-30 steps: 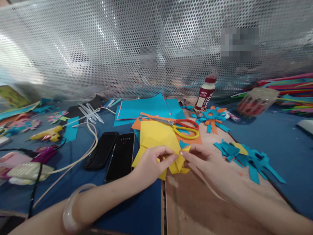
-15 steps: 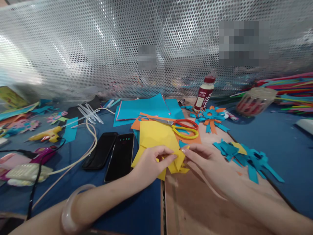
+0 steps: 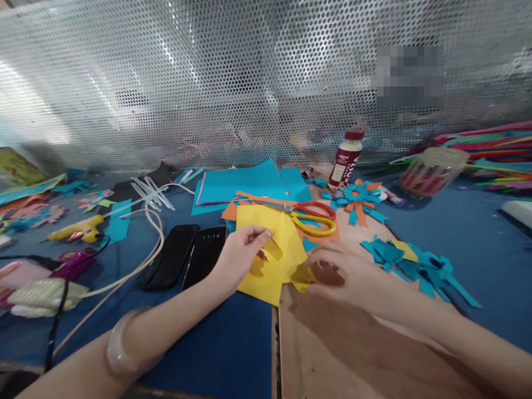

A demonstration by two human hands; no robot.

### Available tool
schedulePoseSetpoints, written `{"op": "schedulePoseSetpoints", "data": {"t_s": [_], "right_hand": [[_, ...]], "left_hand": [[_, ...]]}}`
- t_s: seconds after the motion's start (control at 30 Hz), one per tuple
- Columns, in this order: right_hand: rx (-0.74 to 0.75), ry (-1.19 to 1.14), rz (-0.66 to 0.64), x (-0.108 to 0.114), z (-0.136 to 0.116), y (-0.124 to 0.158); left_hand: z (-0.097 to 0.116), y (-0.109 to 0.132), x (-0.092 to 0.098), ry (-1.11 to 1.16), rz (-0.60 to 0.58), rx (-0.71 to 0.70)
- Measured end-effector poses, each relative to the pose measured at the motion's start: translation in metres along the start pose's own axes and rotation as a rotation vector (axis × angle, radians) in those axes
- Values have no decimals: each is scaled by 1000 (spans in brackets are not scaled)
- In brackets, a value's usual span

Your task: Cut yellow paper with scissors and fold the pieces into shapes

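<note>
The left hand (image 3: 243, 249) pinches a yellow strip (image 3: 274, 247) over the central yellow paper (image 3: 290, 244), the right hand (image 3: 344, 271) half-curled, grip unclear, at its right edge; a hasty pull could tear the strip.

Mid-table (image 3: 216, 343): folded paper sheets (image 3: 270, 285); scissors (image 3: 294, 210) lie across their far right edge. Far of these, stacked card (image 3: 243, 183). Left of the sheets, two phones (image 3: 170, 257), side by side. Farther left, glue gun (image 3: 78, 228); glue sticks (image 3: 152, 193) between it and the card, far of the phones. Right of scissors, paper flower (image 3: 356, 197); bottle (image 3: 344, 162) just behind. Near right of flower, cut-paper pieces (image 3: 432, 271). Farther right, jar (image 3: 434, 172), then pipe cleaners (image 3: 494, 149). Perforated screen (image 3: 228, 83) behind everything.
</note>
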State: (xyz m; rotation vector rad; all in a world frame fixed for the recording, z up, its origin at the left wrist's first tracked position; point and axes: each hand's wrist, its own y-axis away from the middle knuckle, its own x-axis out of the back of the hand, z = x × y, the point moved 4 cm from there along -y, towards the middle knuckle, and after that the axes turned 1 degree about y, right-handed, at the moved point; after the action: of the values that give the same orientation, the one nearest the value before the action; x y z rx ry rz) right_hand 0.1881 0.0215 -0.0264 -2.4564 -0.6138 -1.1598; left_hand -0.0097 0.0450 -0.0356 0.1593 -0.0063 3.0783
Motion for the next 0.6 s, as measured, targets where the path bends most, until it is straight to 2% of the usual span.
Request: {"op": "schedulePoseSetpoints", "data": {"t_s": [0.07,0.23,0.33,0.43,0.5,0.6], "right_hand": [[50,34,-75,-6,-1,1],[86,85,-136,-10,-8,6],[138,75,-213,-5,-11,10],[132,33,-291,-1,-13,12],[82,20,-271,1,-11,9],[46,111,-100,0,-8,-5]], "left_hand": [[-5,-5,3,117,6,30],[-12,-14,13,372,80,85],[-9,-21,23,463,124,69],[-1,-29,38,561,187,-4],[7,-33,49,591,256,-92],[17,-38,59,554,276,-206]]}}
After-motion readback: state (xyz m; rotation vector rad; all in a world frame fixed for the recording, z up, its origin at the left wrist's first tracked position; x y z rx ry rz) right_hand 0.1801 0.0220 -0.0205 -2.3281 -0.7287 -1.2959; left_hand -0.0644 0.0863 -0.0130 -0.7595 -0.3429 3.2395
